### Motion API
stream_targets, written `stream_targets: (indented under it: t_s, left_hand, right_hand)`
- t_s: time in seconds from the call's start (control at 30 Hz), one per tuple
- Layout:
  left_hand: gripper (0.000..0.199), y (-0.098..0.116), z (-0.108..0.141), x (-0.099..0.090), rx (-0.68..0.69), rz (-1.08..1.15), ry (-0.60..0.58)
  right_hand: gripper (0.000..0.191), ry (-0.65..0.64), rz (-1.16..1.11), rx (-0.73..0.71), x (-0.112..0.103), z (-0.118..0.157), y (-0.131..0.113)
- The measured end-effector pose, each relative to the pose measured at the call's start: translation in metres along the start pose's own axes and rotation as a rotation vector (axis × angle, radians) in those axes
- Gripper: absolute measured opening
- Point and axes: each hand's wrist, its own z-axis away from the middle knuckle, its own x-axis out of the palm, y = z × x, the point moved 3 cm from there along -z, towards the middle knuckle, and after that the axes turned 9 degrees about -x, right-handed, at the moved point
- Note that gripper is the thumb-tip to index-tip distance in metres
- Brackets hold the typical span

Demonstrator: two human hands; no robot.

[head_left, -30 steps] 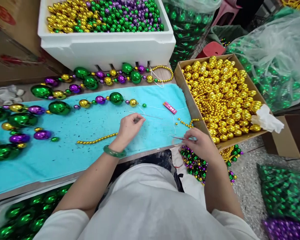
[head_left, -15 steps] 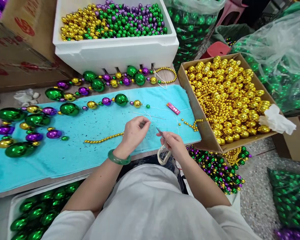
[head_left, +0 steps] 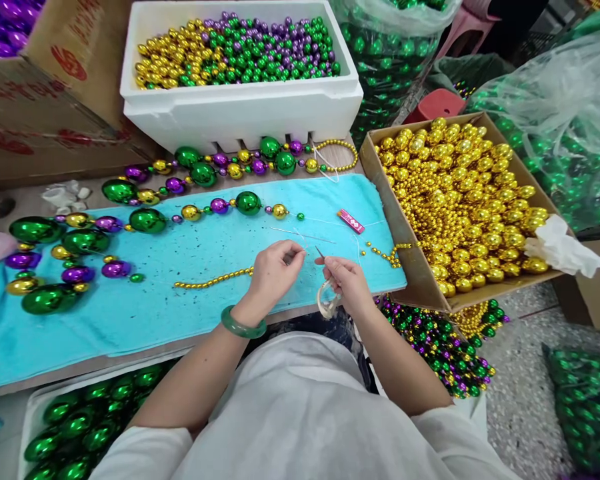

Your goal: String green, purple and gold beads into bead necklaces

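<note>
My left hand (head_left: 276,270) is closed in a pinch above the turquoise towel (head_left: 220,250); what its fingertips hold is too small to make out. A string of small gold beads (head_left: 213,277) runs in behind this hand. Close on the right, my right hand (head_left: 347,281) is wrapped round scissors with pale wrapped handles (head_left: 325,308), their tips pointing towards my left fingertips. Just beyond the hands lie a long thin needle (head_left: 285,231) and white thread. A string of large green, purple and gold beads (head_left: 147,220) curves across the towel's left part.
A finished-looking bead strand (head_left: 203,173) lies along a white foam box (head_left: 240,110) of small beads. On the right, a cardboard box (head_left: 405,233) holds gold beads. A small pink packet (head_left: 351,221) and loose gold beads (head_left: 380,252) lie on the towel.
The whole view has shifted slightly right and down. Both hands keep nearly the same pose, the scissors still beside my left fingertips.
</note>
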Motion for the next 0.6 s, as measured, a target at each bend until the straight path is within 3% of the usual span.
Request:
stream_targets:
  t_s: [0.17,0.43,0.6]
  left_hand:
    - [0.013,0.000,-0.002,-0.002,-0.011,0.010,0.003]
    - [0.015,0.003,0.005,0.001,0.052,-0.076,-0.033]
    - [0.013,0.001,0.004,0.001,0.027,-0.011,-0.065]
  right_hand:
    - [0.047,-0.049,0.032,0.040,0.002,0.007,-0.001]
    - [0.047,-0.038,-0.007,0.088,0.009,-0.006,0.009]
    - [0.045,-0.006,-0.014,0.090,0.008,-0.010,0.013]
